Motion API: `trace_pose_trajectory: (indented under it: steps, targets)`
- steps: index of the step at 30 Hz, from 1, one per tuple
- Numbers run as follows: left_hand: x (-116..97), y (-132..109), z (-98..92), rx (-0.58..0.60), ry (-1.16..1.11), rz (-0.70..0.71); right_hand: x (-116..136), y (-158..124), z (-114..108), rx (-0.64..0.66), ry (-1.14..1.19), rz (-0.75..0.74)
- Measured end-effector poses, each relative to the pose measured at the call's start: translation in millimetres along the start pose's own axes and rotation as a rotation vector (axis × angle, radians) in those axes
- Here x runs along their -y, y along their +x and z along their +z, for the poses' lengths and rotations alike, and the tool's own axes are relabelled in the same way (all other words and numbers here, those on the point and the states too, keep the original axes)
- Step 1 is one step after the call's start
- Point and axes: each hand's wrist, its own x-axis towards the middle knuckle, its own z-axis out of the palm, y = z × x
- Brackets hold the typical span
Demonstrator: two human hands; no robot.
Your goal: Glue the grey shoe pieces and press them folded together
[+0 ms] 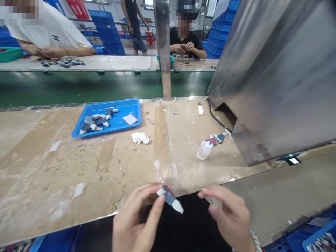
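Observation:
Pinched between thumb and fingers of my left hand (144, 213) is a small grey-blue and white molded piece (169, 198) with a dark red edge, tilted with one white end pointing down to the right. My right hand (228, 217) hovers to the right of the piece, apart from it, its thumb and index finger spread. A thin pale sliver shows between those fingers; I cannot make out what it is. Both hands are just off the table's front edge. A translucent squeeze bottle (204, 150) stands beyond them, against several similar grey, white and red pieces (217, 139).
A blue tray (119, 131) holds several grey-and-white pieces and a pale square pad. Crumpled white tissue (141, 138) lies beside it. A large metal housing (278, 87) rises on the right, with a black cable (216, 113). Co-workers sit across the green conveyor (118, 84).

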Motion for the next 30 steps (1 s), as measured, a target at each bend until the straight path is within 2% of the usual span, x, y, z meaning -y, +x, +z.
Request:
trace_pose_trajectory:
  steps: [3,4,6,9,13,16,20,22,23,25,27,29,30]
  targets:
    - [11,18,-2.0,-0.141,0.17,0.061,-33,20,-25,-0.135,-0.323,0.128]
    - [15,25,-1.8,-0.158,0.219,0.096,-44,30,-32,-0.1,-0.404,0.146]
    - [22,39,1.0,-0.151,0.298,0.158,-63,54,-40,0.058,-0.484,0.132]
    - [33,54,10.0,-0.11,0.361,0.215,-81,85,-39,0.219,-0.524,0.083]
    - [41,60,20.7,-0.082,0.41,0.178,-92,102,-34,0.325,-0.544,0.035]
    - [44,58,23.5,-0.058,0.429,0.119,-96,94,-37,0.261,-0.52,0.036]
    - [49,56,24.7,-0.06,0.419,0.096,-86,63,-45,-0.008,-0.486,0.12]
    - [51,58,25.5,-0.056,0.395,0.089,-69,43,-44,-0.151,-0.372,0.202]
    - [51,59,25.8,-0.049,0.384,0.083,-59,34,-41,-0.248,-0.167,0.279]
    - [48,60,26.1,-0.058,0.38,0.077,-35,20,-33,-0.322,0.287,0.375]
    - [37,58,26.0,-0.124,0.364,0.108,-12,15,-22,-0.295,0.615,0.407]
    - [20,50,25.9,-0.193,0.286,0.158,5,15,-12,-0.181,0.821,0.443]
    - [9,44,26.2,-0.184,0.23,0.18,12,16,-7,-0.14,0.889,0.455]
